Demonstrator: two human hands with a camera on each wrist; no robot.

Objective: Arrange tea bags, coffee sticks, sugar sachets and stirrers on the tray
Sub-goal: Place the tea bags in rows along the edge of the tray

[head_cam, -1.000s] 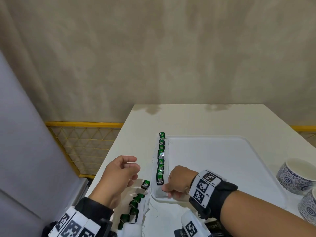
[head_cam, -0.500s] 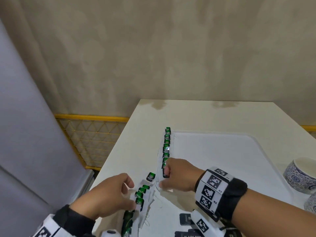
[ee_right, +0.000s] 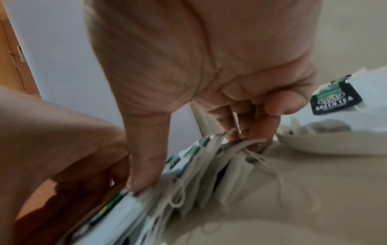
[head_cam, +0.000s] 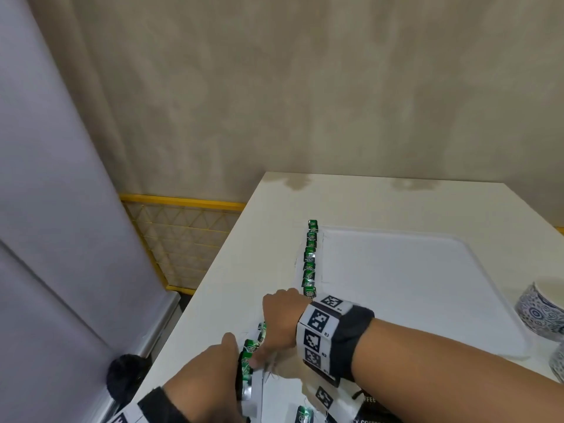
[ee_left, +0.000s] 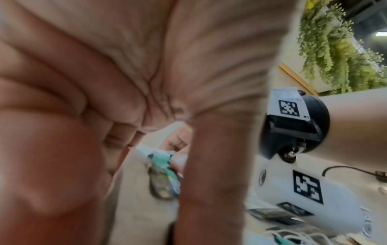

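A white tray (head_cam: 396, 232) lies on the table with a row of green-tagged tea bags (head_cam: 309, 264) along its left rim. Off the tray, near the table's front left, a bunch of loose tea bags (head_cam: 248, 358) stands on edge. My right hand (head_cam: 262, 352) grips this bunch (ee_right: 209, 179) between thumb and fingertips (ee_right: 245, 137). My left hand (head_cam: 213, 370) holds the same bunch from the left, fingers curled. The left wrist view shows green tags (ee_left: 161, 167) past my palm. One tagged bag (ee_right: 335, 101) lies in the tray's near corner.
Blue-patterned cups (head_cam: 540, 312) stand right of the tray. Black coffee packets (head_cam: 375, 413) and another tea bag (head_cam: 303, 418) lie at the front edge under my right forearm. The table's left edge drops off beside a grey panel (head_cam: 61, 239).
My right hand left the tray's near-left corner and moved down-left onto the loose tea bags. My left hand came down from the air and closed on the same bunch.
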